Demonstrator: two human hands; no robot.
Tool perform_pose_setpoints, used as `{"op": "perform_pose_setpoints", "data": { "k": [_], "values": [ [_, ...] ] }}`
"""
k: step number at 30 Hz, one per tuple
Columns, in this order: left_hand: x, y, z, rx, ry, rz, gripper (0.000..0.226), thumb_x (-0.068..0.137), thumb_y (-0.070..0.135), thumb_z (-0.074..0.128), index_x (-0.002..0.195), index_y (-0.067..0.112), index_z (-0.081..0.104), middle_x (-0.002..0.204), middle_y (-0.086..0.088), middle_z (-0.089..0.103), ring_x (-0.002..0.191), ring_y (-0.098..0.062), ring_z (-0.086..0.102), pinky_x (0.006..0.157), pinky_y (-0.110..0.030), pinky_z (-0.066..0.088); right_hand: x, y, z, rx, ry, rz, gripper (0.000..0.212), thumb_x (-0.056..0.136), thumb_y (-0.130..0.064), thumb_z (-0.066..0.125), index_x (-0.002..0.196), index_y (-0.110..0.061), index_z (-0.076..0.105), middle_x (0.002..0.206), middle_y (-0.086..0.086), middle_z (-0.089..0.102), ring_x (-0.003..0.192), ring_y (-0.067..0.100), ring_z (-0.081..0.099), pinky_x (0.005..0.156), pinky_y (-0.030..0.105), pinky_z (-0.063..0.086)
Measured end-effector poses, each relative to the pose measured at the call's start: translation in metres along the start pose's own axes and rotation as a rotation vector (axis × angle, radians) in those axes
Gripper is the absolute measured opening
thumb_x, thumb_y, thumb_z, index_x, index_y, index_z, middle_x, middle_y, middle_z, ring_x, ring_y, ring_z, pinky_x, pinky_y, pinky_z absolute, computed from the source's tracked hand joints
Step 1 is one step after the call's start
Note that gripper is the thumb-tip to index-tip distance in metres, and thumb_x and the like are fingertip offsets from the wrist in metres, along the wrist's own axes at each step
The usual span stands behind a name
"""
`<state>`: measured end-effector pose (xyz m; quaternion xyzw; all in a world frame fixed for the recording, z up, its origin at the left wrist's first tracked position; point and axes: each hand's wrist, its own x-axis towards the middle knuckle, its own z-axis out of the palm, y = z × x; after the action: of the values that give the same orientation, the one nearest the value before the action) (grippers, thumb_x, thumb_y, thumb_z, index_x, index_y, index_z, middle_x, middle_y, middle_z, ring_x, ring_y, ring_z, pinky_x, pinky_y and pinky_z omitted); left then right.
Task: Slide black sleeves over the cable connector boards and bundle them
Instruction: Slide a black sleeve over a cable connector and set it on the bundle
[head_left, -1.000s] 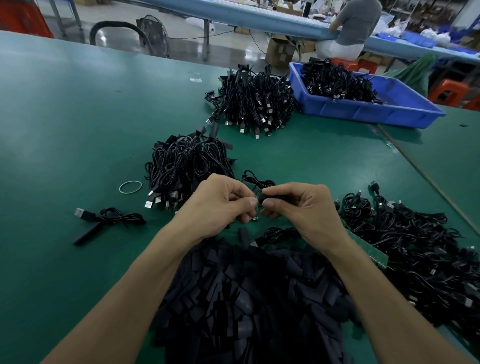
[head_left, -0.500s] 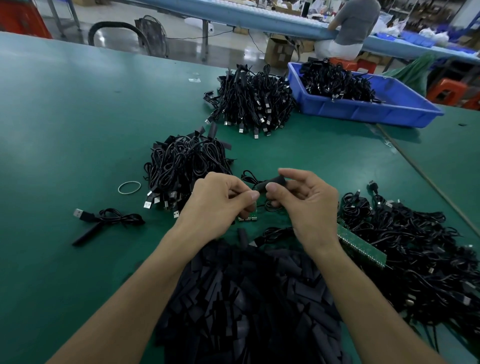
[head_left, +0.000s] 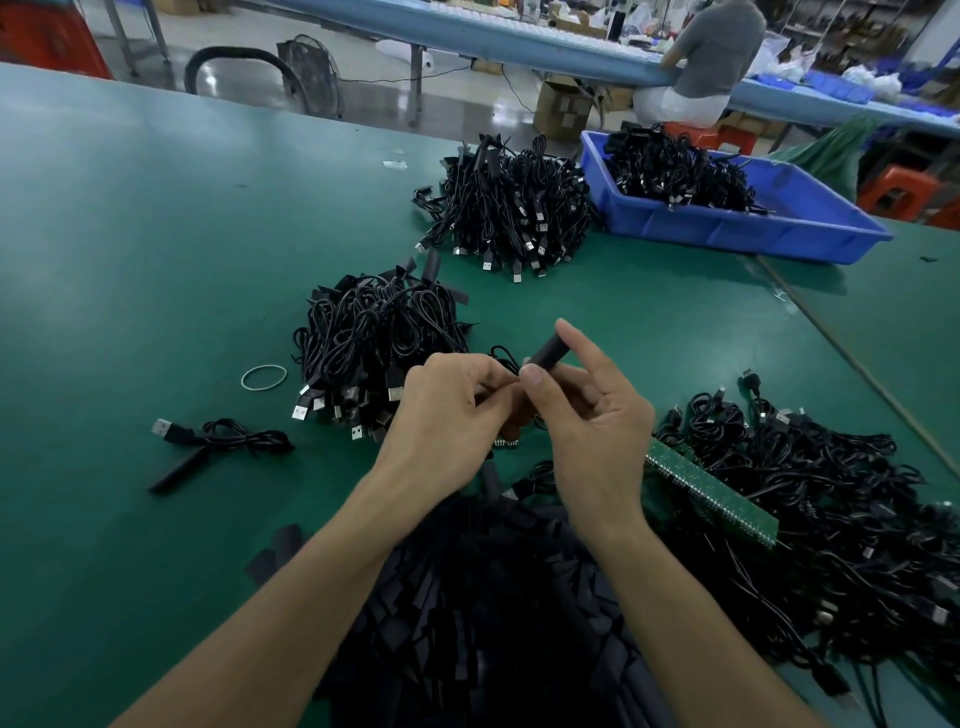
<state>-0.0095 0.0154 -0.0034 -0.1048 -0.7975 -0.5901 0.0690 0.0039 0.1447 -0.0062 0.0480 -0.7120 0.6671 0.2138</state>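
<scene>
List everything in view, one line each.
table: one, green, under everything
sleeve pile: one, black, near edge centre
held sleeve: one, black, pinched by right hand
held cable: one, black, in left hand's pinch
cable heaps: three, black, centre, far centre, right
bin: one, blue, far right, holding cables
circuit strip: one, green, on right heap's edge
rubber band: one, pale, left of centre heap
sleeved cable: one, black, lying left
person: one, seated, background bench
left hand: pinching cable
right hand: pinching sleeve
</scene>
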Motion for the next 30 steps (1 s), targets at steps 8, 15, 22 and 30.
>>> {"op": "perform_pose_setpoints", "data": {
  "k": [8, 15, 22, 30],
  "values": [
    [0.001, 0.007, -0.002, -0.069, 0.013, 0.049, 0.017, 0.092, 0.023, 0.073, 0.078, 0.032, 0.072, 0.07, 0.011, 0.074, 0.064, -0.002, 0.07, 0.06, -0.014, 0.052, 0.013, -0.01, -0.004, 0.042, -0.021, 0.026, 0.036, 0.092, -0.012, 0.07, 0.112, -0.041, 0.065, 0.086, 0.0, 0.077, 0.083, 0.02, 0.073, 0.08, 0.031, 0.058],
    [0.003, 0.005, -0.008, 0.139, -0.213, -0.042, 0.015, 0.09, 0.041, 0.072, 0.096, 0.028, 0.071, 0.084, 0.014, 0.073, 0.078, 0.008, 0.066, 0.069, -0.01, 0.052, 0.032, -0.025, -0.009, 0.277, 0.062, 0.135, 0.028, 0.093, -0.003, 0.065, 0.112, -0.023, 0.06, 0.077, 0.005, 0.075, 0.07, 0.02, 0.072, 0.062, 0.025, 0.054],
    [0.012, 0.017, -0.031, 0.162, 0.135, 0.069, 0.013, 0.094, 0.035, 0.064, 0.082, 0.038, 0.062, 0.067, 0.01, 0.065, 0.059, -0.011, 0.063, 0.052, -0.025, 0.05, 0.05, -0.009, -0.025, -0.333, -0.182, 0.056, 0.049, 0.095, -0.024, 0.066, 0.141, -0.023, 0.049, 0.085, -0.012, 0.076, 0.085, 0.003, 0.072, 0.087, 0.03, 0.058],
    [0.065, 0.01, -0.063, 0.389, 0.39, -0.036, 0.033, 0.1, 0.036, 0.061, 0.087, 0.009, 0.076, 0.064, -0.005, 0.064, 0.061, -0.019, 0.058, 0.058, -0.018, 0.045, 0.054, 0.019, -0.016, -1.221, -0.974, -0.19, 0.058, 0.087, -0.021, 0.072, 0.141, -0.027, 0.052, 0.145, -0.003, 0.05, 0.133, 0.021, 0.044, 0.112, 0.041, 0.038]
  ]
}}
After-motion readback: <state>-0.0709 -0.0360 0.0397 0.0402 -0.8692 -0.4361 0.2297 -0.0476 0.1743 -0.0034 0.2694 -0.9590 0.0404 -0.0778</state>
